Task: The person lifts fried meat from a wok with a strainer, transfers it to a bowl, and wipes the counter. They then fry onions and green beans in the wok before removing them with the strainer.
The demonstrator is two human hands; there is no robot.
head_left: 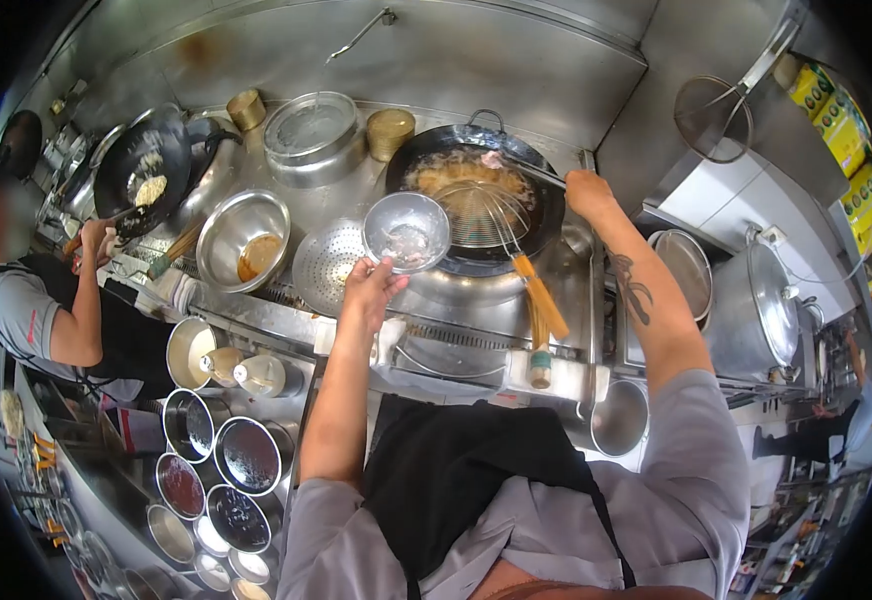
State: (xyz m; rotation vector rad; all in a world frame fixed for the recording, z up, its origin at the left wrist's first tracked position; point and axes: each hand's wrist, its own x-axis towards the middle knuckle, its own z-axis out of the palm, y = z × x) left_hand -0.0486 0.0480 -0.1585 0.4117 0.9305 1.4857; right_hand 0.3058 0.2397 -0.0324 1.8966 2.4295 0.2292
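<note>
My left hand [372, 291] grips the rim of a small clear bowl [408, 216] with whitish residue inside, tilted beside the wok. My right hand [589, 192] is closed on slim metal tongs [546, 176] reaching over the wok. At their tip is a pale pinkish piece of food [493, 160]. Below, the black wok [402, 150] holds bubbling brownish oil [446, 170]. A wire skimmer [481, 215] lies across the wok, its wooden handle [539, 297] pointing toward me. Under the clear bowl, a perforated metal bowl [318, 268] sits partly hidden.
To the left stand a steel bowl [234, 222] with brown liquid and a lidded pot [314, 150]. Sauce tubs [249, 455] line the lower left. A co-worker [66, 310] handles another wok [146, 160]. At right are a big pot [756, 300] and hanging strainer [713, 118].
</note>
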